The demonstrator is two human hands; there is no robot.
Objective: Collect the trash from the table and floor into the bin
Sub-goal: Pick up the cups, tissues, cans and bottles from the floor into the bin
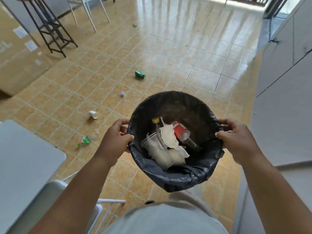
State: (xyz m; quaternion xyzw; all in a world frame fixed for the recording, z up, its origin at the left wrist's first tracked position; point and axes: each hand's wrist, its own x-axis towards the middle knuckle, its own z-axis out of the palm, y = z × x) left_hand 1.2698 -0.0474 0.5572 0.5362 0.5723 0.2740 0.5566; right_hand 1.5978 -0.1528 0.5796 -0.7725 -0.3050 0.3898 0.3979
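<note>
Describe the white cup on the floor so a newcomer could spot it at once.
Start at the grey table on the left and look at the tiled floor beyond its far corner. The paper cup lies there, between the crushed green bottle near the table and the small crumpled wrapper farther out. It is the only plain white piece, tipped on its side.

Inside what appears to be a home's open living and dining area. Underfoot, a glossy tan tiled floor (185, 53) running the length of the room. Along the right wall, plain white cabinet fronts (283, 68). At lower left, a grey counter (25, 157) with a white chair (55, 188) just beside it. Further back, slim white chair legs (91, 16), a dark wooden stand (50, 31) and a large cardboard box (18, 61) on the left. At the far end, daylight through a dark-framed doorway (276, 7), a railing (244, 0) beyond.
</note>
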